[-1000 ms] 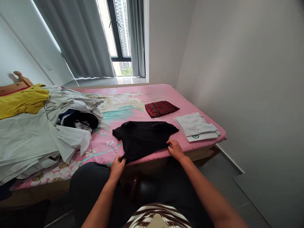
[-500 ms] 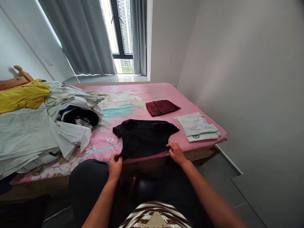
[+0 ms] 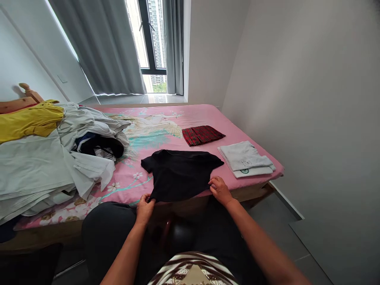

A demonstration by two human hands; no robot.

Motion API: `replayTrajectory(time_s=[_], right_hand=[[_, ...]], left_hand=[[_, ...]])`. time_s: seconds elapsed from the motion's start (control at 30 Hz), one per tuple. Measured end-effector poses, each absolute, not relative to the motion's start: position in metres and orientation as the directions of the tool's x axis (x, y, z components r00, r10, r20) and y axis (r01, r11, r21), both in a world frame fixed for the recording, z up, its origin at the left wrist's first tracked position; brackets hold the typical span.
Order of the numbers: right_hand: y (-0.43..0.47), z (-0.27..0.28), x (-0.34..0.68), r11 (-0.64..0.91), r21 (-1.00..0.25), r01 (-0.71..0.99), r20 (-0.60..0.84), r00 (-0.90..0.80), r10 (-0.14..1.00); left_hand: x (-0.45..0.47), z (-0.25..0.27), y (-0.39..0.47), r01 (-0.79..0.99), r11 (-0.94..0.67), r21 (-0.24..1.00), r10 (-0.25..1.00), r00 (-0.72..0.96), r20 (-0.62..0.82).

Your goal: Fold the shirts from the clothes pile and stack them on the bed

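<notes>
Head view: left hand and right hand are pinching the black shirt between fingers, beside the bed edge.

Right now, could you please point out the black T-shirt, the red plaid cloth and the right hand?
Black T-shirt (image 3: 181, 176), head view: middle of its body.
Red plaid cloth (image 3: 204, 135), head view: its middle.
Right hand (image 3: 221, 190), head view: its back.

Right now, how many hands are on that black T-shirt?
2. The left hand pinches the black T-shirt at its near-left hem corner; the right hand touches its near-right hem corner. No others show.
</notes>
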State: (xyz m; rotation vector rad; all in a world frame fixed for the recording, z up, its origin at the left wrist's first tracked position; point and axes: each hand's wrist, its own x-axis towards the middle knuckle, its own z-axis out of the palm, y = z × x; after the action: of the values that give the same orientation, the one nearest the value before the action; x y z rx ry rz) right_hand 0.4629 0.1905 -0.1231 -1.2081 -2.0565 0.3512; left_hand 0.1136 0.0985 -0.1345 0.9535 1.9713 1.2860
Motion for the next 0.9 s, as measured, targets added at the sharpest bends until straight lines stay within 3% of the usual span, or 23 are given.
replayTrajectory(time_s=[0.07,0.17,0.27,0.33,0.47,0.63,0.77,0.9], right_hand=[[0.186,-0.11,0.465,0.498,-0.62,0.606,0.487,-0.201,0.85],[0.173,-0.085,0.478,0.316,-0.734,0.601,0.465,0.106,0.879],[0.154,-0.067,0.49,0.229,-0.785,0.575,0.491,0.353,0.797],[0.141,-0.064,0.492,0.238,-0.813,0.531,0.477,0.374,0.795],[0.122,-0.07,0.485,0.146,-0.854,0.499,0.297,0.237,0.925],[0.113,-0.051,0.485,0.077,-0.899,0.43,0.198,0.243,0.95],[0.1,-0.009,0.492,0.094,-0.876,0.473,0.215,0.209,0.954],[0.078,0.041,0.505,0.236,-0.875,0.423,0.385,0.313,0.868]], left_hand=[[0.112,-0.126,0.096,0.253,0.256,0.933,0.817,-0.573,-0.069],[0.109,-0.102,0.084,0.319,0.219,0.922,0.771,-0.636,0.037],[0.106,-0.077,0.065,0.443,0.2,0.874,0.737,-0.656,0.164],[0.106,-0.066,0.053,0.475,0.214,0.854,0.791,-0.596,0.134],[0.109,-0.055,0.04,0.421,0.197,0.886,0.906,-0.423,-0.001],[0.117,-0.03,0.038,0.341,0.095,0.935,0.921,-0.386,0.047],[0.12,0.009,0.031,0.351,0.028,0.936,0.888,-0.438,0.138],[0.118,0.058,0.005,0.399,0.027,0.917,0.834,-0.514,0.2]])
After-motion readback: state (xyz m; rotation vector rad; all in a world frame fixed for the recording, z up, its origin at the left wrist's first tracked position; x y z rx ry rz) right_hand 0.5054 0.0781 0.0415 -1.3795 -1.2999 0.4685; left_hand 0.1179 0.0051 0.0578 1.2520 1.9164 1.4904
